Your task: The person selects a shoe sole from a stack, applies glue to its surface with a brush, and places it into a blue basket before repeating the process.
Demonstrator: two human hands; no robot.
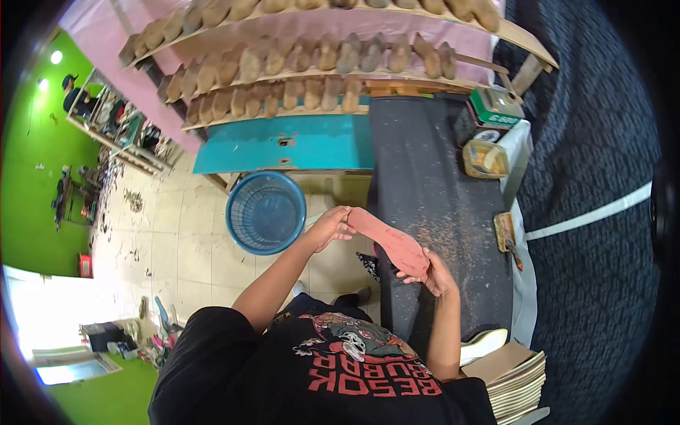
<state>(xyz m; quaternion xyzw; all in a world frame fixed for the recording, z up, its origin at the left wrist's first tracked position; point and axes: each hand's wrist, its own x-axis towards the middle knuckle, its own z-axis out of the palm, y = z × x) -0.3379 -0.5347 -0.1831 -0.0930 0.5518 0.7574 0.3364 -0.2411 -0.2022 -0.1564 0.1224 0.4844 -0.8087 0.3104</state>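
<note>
A flat, pinkish-red shoe sole is stretched between my two hands, tilted over the left edge of the dark work table. My left hand pinches its narrower end between thumb and fingers. At the wider end, my right hand grips the edge, thumb on top and fingers partly hidden beneath. Small dark marks show on the upper face of the sole.
Wooden shoe lasts line several shelf rows ahead. A blue plastic basket stands on the tiled floor at left. Along the table's right side are a green-topped tin, a plastic tub and stacked sheets. Crumbs litter the tabletop.
</note>
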